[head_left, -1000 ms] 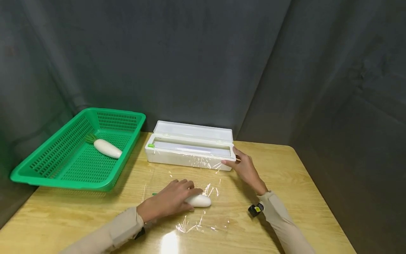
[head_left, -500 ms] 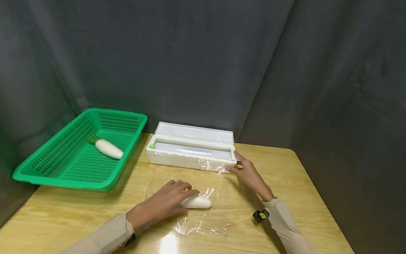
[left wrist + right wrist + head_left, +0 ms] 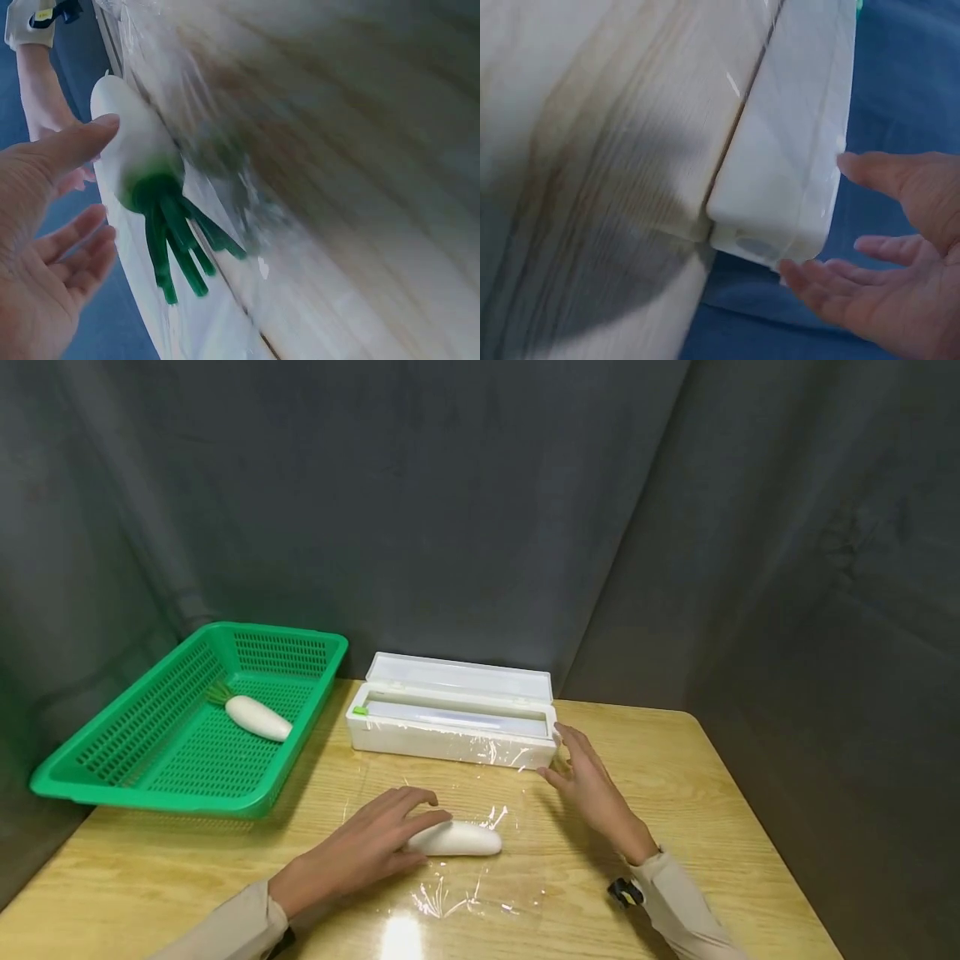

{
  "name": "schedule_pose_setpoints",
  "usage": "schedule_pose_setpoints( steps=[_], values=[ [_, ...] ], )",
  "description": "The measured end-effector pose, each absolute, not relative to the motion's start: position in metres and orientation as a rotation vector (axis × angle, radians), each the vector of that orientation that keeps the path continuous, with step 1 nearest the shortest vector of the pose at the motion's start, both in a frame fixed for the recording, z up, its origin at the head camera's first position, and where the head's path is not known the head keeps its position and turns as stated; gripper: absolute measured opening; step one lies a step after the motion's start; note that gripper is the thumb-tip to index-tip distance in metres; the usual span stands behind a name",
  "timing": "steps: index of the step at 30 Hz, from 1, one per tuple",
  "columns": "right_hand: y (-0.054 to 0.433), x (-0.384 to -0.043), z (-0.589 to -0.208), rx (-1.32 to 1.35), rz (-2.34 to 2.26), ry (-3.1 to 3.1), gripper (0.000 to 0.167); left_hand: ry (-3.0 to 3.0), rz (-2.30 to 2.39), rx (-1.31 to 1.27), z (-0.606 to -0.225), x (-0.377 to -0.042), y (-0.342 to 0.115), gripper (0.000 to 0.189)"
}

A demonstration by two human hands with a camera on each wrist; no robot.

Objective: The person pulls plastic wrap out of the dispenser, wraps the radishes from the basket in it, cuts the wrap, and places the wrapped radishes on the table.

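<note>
A white radish lies on clear plastic film spread over the table. My left hand is around its leafy end with the fingers loosely spread. In the left wrist view the thumb overlaps the white body and the other fingers stand apart from the green leaf stalks. Film runs up to the front of a white cling film box, whose lid is raised. At that box's right end is my right hand, fingers relaxed and fingertips right at its edges.
To the left stands a green plastic basket holding another white radish with green leaves. A green slider sits on the box's left corner. Dark curtains hang close behind the wooden table.
My left hand has slid left along the radish and loosened, baring more of the white body. The right hand's fingers have eased off the box end and spread slightly.
</note>
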State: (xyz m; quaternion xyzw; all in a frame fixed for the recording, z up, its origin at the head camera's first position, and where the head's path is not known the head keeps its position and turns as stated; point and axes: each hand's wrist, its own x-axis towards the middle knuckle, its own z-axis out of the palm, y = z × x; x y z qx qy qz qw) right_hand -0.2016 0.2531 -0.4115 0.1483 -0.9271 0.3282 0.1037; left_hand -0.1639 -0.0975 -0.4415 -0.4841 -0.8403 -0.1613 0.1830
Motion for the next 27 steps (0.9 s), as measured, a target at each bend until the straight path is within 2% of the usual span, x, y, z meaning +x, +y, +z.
schedule_pose_setpoints(
  steps=[5, 8, 18, 27],
  values=[
    [0.243, -0.188, -0.414, 0.569, 0.652, -2.475, 0.045, -2.254, -0.529, -1.38, -0.441, -0.16, -0.109, 0.053],
    [0.239, -0.181, -0.414, 0.617, 0.626, -2.415, 0.037, -2.212, -0.559, -1.409, -0.442, -0.158, -0.116, 0.044],
    [0.23, -0.159, -0.403, 0.912, 0.648, -2.616, 0.04, -2.212, -0.626, -1.536, -0.447, -0.153, -0.132, 0.036],
    [0.224, -0.136, -0.393, 1.248, 0.725, -3.047, 0.025, -2.315, -0.509, -1.605, -0.44, -0.148, -0.146, 0.026]
  ],
)
